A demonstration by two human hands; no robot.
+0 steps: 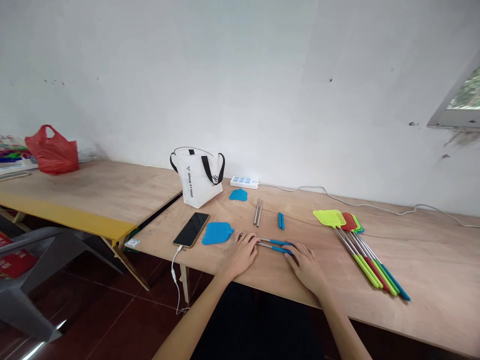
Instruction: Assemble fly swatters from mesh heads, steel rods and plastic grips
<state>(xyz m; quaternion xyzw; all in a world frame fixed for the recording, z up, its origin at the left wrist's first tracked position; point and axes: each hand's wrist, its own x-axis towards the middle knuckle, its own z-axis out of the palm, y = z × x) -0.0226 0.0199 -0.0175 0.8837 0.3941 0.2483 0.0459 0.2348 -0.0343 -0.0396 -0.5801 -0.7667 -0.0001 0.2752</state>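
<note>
Two fly swatter rods, silver with blue grips, lie side by side on the wooden table between my hands. My left hand covers their metal ends with its fingers curled over them. Around the ends of the blue grips, my right hand has its thumb and fingers closed. A blue swatter head lies flat just left of my left hand, its neck close to the fingertips. Beyond the hands are a second blue swatter head, two bare metal tubes and two blue grips.
Several complete fly swatters lie fanned at the right. A phone on a white cable is at the left, before a white bag. A power strip sits near the wall. On another table rests a red plastic bag.
</note>
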